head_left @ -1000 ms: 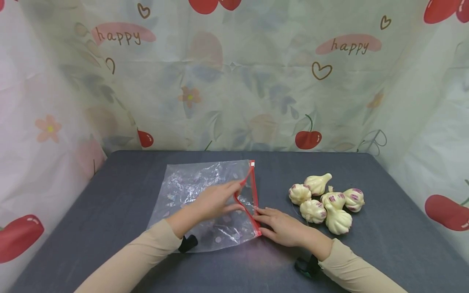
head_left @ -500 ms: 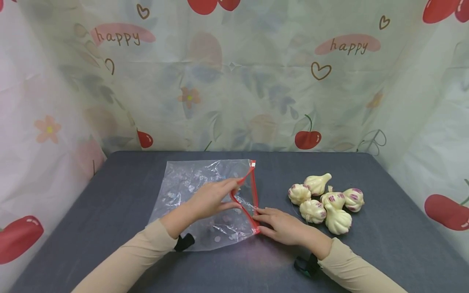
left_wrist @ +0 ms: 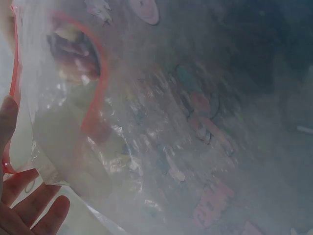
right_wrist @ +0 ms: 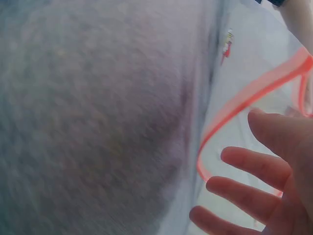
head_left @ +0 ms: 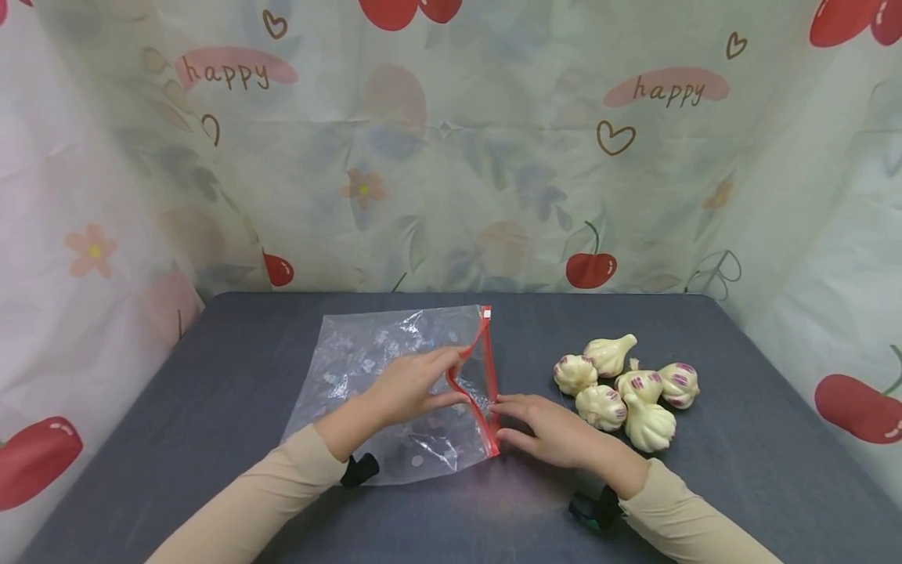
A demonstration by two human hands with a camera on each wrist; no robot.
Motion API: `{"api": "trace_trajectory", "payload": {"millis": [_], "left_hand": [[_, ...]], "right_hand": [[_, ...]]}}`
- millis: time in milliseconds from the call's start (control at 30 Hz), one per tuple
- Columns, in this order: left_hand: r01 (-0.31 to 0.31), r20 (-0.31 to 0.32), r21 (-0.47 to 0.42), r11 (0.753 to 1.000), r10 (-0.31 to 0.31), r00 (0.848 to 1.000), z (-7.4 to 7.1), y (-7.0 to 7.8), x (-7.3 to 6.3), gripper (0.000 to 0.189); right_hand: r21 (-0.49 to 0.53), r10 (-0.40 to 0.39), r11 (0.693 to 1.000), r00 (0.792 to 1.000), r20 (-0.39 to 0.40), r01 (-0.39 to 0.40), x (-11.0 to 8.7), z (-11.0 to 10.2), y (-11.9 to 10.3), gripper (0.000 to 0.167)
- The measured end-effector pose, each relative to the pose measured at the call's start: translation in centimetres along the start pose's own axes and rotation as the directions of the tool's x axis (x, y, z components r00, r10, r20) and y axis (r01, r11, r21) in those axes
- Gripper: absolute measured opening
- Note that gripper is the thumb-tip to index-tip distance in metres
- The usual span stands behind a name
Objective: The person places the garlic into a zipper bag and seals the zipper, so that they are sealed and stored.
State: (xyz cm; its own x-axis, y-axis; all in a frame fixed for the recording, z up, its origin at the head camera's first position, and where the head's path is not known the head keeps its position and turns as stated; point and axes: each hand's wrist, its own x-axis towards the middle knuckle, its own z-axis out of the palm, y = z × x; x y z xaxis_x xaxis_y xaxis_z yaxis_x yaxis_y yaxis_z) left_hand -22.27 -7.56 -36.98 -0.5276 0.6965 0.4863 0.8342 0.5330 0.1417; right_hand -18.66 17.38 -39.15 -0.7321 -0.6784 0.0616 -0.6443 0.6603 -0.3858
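Note:
A clear plastic zip bag (head_left: 380,337) with a red zip edge lies on the table, its mouth facing right and gaping. My left hand (head_left: 412,384) holds the upper layer of that mouth, raised off the lower one. Its thumb (left_wrist: 7,120) lies against the red edge in the left wrist view. My right hand (head_left: 546,427) is at the mouth, fingertips by the lower red edge. In the right wrist view its fingers (right_wrist: 244,196) are spread and nearly straight, beside the curved red edge (right_wrist: 249,93). Several garlic bulbs (head_left: 602,407) lie to its right.
A dark table (head_left: 232,376) bears everything, with a printed curtain (head_left: 451,196) behind and at both sides. A white zip slider (head_left: 486,314) sits at the bag's far corner. Black wrist cameras (head_left: 595,507) are worn under both wrists.
My right hand has shifted slightly, its thumb further up along the bag's edge. The left hand stays nearly in place, still holding up the bag's upper layer. The garlic bulbs have not moved.

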Motion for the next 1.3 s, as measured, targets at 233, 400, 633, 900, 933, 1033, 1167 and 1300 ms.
{"api": "trace_trajectory", "payload": {"millis": [233, 400, 633, 900, 933, 1033, 1167, 1300], "left_hand": [[0.0, -0.013, -0.011, 1.0, 0.0, 1.0, 0.1, -0.1, 0.2, 0.042], [0.001, -0.021, -0.017, 1.0, -0.002, 1.0, 0.1, -0.1, 0.3, 0.037], [-0.014, -0.053, -0.021, 1.0, 0.013, 0.999, 0.0, -0.3, 0.1, 0.047], [-0.025, -0.093, -0.005, 1.0, 0.025, 0.995, -0.6, -0.4, 0.1, 0.05], [-0.031, -0.1, -0.003, 1.0, 0.03, 0.995, -0.6, -0.4, 0.1, 0.048], [-0.045, -0.121, 0.001, 0.999, 0.045, 0.992, -0.7, -0.5, 0.0, 0.045], [-0.058, -0.136, -0.008, 0.998, 0.056, 0.989, -0.8, -0.7, -0.1, 0.048], [-0.065, -0.146, -0.022, 0.998, 0.061, 0.987, -0.9, -0.8, -0.1, 0.047]], "right_hand": [[-0.016, 0.03, 0.999, 0.994, -0.101, -0.031, -0.7, -1.6, 0.0, 0.038], [-0.027, 0.039, 0.999, 0.979, -0.198, -0.045, -1.5, -2.5, 0.2, 0.037], [-0.027, 0.066, 0.997, 0.956, -0.287, -0.077, -2.7, -3.4, 0.8, 0.037], [0.014, 0.098, 0.995, 0.912, -0.399, -0.1, -4.7, -4.9, 1.9, 0.039], [0.016, 0.103, 0.994, 0.906, -0.411, -0.106, -5.0, -5.1, 2.1, 0.04], [0.023, 0.132, 0.991, 0.892, -0.432, -0.135, -6.0, -5.7, 2.6, 0.041], [0.032, 0.197, 0.978, 0.875, -0.441, -0.204, -7.4, -6.5, 3.5, 0.042], [0.062, 0.273, 0.96, 0.866, -0.42, -0.272, -9.0, -7.2, 4.5, 0.045]]}}
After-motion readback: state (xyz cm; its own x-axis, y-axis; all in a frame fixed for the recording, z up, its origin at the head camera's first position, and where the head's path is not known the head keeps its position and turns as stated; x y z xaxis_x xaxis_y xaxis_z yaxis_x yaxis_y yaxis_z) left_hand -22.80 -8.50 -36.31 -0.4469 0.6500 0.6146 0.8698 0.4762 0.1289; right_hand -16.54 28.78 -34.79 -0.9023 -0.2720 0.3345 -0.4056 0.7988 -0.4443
